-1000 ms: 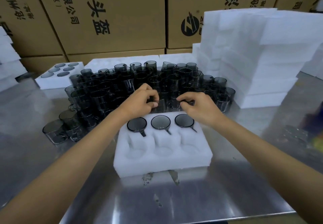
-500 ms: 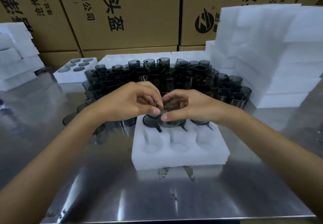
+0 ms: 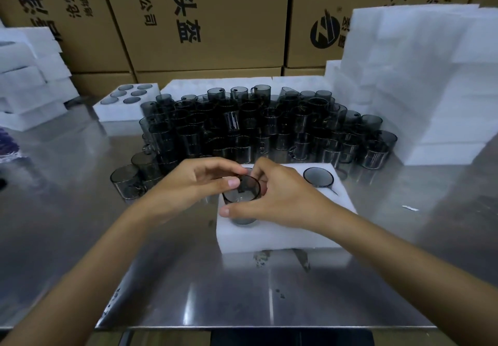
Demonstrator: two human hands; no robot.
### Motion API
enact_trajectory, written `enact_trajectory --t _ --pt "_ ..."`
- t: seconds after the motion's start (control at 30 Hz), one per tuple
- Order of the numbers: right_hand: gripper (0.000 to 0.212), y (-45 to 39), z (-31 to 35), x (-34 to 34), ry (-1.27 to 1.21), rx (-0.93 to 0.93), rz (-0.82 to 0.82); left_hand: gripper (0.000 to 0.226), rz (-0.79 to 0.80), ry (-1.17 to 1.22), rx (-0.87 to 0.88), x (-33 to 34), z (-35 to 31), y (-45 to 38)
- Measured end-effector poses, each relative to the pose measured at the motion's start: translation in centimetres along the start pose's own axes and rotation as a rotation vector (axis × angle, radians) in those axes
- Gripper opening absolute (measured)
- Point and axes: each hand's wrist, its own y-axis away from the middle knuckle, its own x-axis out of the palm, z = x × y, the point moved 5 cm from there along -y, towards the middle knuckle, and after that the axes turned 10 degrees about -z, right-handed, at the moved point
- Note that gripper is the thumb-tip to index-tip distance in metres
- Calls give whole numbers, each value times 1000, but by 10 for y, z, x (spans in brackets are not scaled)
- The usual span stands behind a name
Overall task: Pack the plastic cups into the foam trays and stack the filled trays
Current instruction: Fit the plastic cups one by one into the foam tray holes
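Now both hands, left (image 3: 194, 184) and right (image 3: 280, 197), pinch one cup (image 3: 241, 197) over the tray (image 3: 269, 235); the boxes (image 3: 204, 22) seemingly read "头盔".

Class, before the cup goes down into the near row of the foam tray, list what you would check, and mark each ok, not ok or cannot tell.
1. Both hands hold the cup: left hand and right hand pinch its rim: ok.
2. Cup upright, mouth up: ok.
3. Cup over a near-row pocket of the foam tray: ok.
4. Pocket beneath is free: cannot tell, hidden.
5. Far-row cup seated: ok.
6. Loose cups within reach: ok.
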Motion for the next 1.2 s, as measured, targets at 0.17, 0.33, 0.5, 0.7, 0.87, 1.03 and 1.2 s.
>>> enact_trajectory --t 0.17,0.33,0.5,0.7,0.87,1.03,1.2 --pt "57 1 -6 -3 -3 -54 44 27 -64 7 23 7 4 5" --pt "46 1 -8 -3 0 -189 48 21 -226 -66 92 10 11 9" --pt "52 7 -18 1 -31 -246 17 8 -357 -97 109 16 28 15" --pt "37 3 -26 3 -115 -205 -31 8 -351 -16 92 19 35 12" --pt "14 -7 -28 5 -115 -198 -103 12 -381 5 55 22 31 -3" --pt "15 -14 -30 3 -78 -188 -147 13 -376 1 56 24 24 -13" --pt "24 7 -20 -7 45 -422 -272 16 -331 -20 79 21 29 -4"
